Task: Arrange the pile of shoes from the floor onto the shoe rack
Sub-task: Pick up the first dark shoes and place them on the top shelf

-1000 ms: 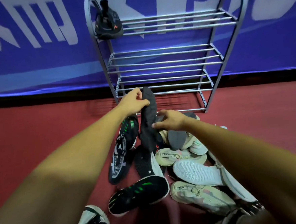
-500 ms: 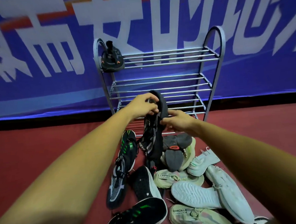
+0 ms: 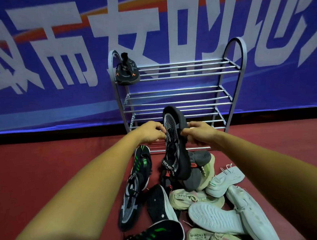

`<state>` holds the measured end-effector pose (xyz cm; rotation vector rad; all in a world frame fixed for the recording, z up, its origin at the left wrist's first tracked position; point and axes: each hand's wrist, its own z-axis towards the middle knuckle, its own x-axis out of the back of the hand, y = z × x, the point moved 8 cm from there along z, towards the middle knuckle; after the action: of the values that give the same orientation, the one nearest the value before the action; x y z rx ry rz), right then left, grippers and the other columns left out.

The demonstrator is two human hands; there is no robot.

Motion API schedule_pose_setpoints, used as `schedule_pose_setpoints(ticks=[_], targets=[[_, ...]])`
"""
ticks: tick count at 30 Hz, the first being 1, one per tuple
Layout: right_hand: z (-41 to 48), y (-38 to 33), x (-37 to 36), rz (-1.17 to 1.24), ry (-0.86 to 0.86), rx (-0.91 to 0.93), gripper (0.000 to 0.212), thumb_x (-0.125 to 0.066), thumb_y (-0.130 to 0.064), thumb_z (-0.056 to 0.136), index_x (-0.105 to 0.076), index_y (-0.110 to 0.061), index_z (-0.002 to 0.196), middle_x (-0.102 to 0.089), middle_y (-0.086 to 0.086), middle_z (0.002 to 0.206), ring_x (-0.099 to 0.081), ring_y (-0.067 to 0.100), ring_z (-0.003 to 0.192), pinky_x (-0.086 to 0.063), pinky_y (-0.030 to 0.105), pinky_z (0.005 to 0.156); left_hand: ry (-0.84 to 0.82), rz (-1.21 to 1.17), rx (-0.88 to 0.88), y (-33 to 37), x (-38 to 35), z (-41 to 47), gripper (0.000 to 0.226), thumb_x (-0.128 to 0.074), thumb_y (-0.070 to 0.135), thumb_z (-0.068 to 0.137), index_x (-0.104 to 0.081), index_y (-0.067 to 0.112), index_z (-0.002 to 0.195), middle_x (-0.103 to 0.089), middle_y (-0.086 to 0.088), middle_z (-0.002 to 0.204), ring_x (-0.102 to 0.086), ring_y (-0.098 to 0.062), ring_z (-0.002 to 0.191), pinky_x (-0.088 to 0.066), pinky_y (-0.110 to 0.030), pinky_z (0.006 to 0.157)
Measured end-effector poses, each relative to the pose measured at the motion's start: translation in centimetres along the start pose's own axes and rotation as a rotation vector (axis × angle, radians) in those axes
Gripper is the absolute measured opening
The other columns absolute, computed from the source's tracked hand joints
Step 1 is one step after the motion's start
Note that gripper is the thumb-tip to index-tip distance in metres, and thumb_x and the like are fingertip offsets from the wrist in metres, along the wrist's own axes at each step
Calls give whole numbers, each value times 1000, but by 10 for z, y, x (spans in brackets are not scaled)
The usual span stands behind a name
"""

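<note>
Both hands hold a black mesh sneaker (image 3: 174,148) toe-up in mid-air, heel hanging over the pile of shoes (image 3: 197,197) on the red floor (image 3: 44,165). The left hand (image 3: 151,132) has its fingers curled and pinches the upper at the laces. The right hand (image 3: 198,134) grips the sole edge with bent fingers. At 12 o'clock from the hands stands the metal shoe rack (image 3: 188,75) against a blue banner (image 3: 58,100). A black sneaker with orange marks (image 3: 127,71) sits at the left end of its top shelf, at 11 o'clock. A black sneaker with green stripes (image 3: 137,179) lies at 7 o'clock.
</note>
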<state>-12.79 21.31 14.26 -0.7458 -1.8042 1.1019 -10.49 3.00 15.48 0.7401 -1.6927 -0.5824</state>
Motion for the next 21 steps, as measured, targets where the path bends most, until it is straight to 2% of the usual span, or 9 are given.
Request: schedule_pose_setpoints(ticks=[4, 8, 11, 13, 15, 17, 18, 19, 21], targets=[[4, 21, -10, 7, -16, -40, 8, -67, -21, 93, -68, -15, 99, -59, -4, 55, -43, 8, 42, -28, 20, 39, -2, 50, 4, -4, -6, 7, 7, -67, 12, 90, -67, 13, 97, -59, 2, 69, -48, 2, 36, -35, -12, 38], [10, 29, -18, 75, -8, -56, 11, -63, -14, 96, -69, -14, 105, -71, 5, 76, -57, 8, 53, -35, 24, 50, -4, 84, -14, -5, -21, 17, 4, -66, 11, 90, -69, 13, 89, -66, 1, 77, -62, -9, 66, -43, -13, 48], [13, 35, -12, 8, 7, -68, 13, -63, -15, 96, -69, -8, 106, -71, 10, 85, -58, 14, 62, -36, 25, 54, -59, 140, -4, -7, -35, 22, 6, -66, 12, 89, -70, 13, 94, -69, -3, 85, -62, -15, 72, -47, -26, 63], [15, 41, -5, -92, 8, -70, 14, -63, -16, 97, -69, -7, 106, -70, 10, 86, -57, 15, 64, -37, 26, 54, -120, 207, -4, -7, -44, 28, 10, -65, 11, 89, -70, 10, 98, -69, -8, 89, -60, -18, 74, -48, -31, 69], [18, 46, 0, -261, -25, -64, 11, -64, -18, 97, -69, -9, 102, -71, 9, 90, -63, 19, 70, -48, 29, 60, -174, 303, -22, -5, -47, 36, 13, -65, 12, 91, -71, 8, 101, -70, -11, 93, -59, -19, 75, -50, -30, 72], [25, 51, 6, -416, -66, -57, 12, -64, -19, 97, -70, -9, 100, -73, 11, 99, -70, 25, 85, -59, 35, 77, -179, 396, -57, -1, -45, 48, 11, -66, 15, 91, -70, 11, 101, -69, -6, 87, -59, -14, 68, -49, -22, 61], [29, 55, 9, -478, -79, -61, 13, -64, -19, 97, -70, -8, 99, -73, 12, 102, -71, 25, 87, -60, 35, 80, -178, 435, -73, 0, -46, 55, 9, -67, 17, 91, -69, 14, 99, -68, -1, 82, -58, -11, 64, -46, -20, 55], [34, 59, 13, -535, -87, -68, 13, -65, -20, 97, -71, -8, 98, -74, 12, 102, -71, 23, 85, -60, 32, 76, -180, 467, -85, -1, -50, 63, 6, -67, 18, 91, -69, 17, 96, -67, 1, 81, -57, -9, 63, -44, -20, 55], [46, 67, 16, -637, -101, -77, 18, -66, -22, 96, -72, -7, 102, -74, 11, 102, -70, 21, 81, -57, 27, 69, -200, 526, -98, -8, -65, 82, 3, -68, 19, 89, -68, 19, 92, -67, 1, 89, -58, -9, 70, -47, -24, 67]])
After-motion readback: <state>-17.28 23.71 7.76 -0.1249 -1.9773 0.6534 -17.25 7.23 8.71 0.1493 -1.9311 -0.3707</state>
